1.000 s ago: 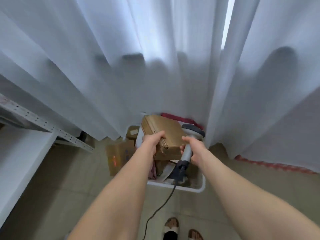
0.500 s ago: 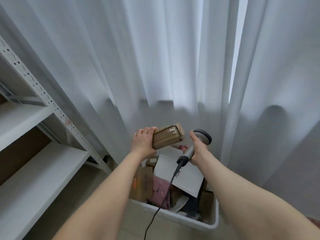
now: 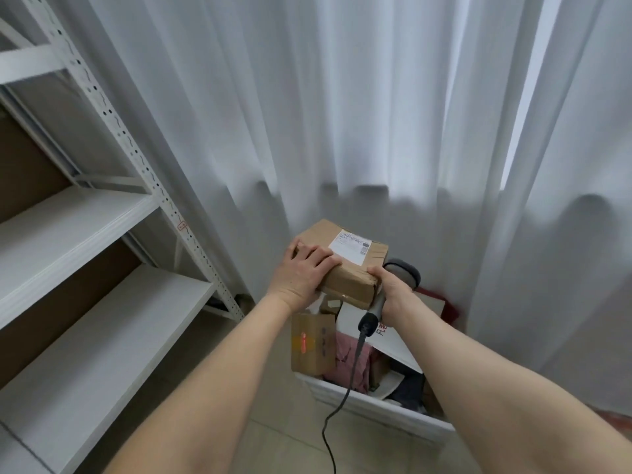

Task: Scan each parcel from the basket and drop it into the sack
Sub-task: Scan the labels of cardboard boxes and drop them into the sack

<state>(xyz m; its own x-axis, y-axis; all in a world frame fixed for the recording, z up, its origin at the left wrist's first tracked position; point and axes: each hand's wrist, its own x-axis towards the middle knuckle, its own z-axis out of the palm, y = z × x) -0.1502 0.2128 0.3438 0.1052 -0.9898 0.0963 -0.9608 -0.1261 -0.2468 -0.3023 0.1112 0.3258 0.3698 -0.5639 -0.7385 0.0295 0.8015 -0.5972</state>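
Note:
A brown cardboard parcel (image 3: 345, 268) with a white label facing up is held in the air above the white basket (image 3: 376, 407). My left hand (image 3: 302, 277) grips its left near corner from above. My right hand (image 3: 393, 292) holds a grey corded barcode scanner (image 3: 403, 273) and its thumb touches the parcel's right near corner. The scanner's head sits behind and right of the parcel. The basket holds several more parcels, among them a brown box (image 3: 313, 343), a pink bag (image 3: 349, 360) and a white flat packet (image 3: 386, 336). No sack is in view.
White metal shelving (image 3: 85, 254) stands on the left, its post close to the basket. White curtains (image 3: 376, 114) hang behind the basket. The scanner cable (image 3: 333, 415) hangs down over the basket's front wall to the tiled floor (image 3: 290, 449).
The parcel has been turned from edge-on to flat with its label up. My right hand with the scanner has closed in against its right corner. The view has shifted left.

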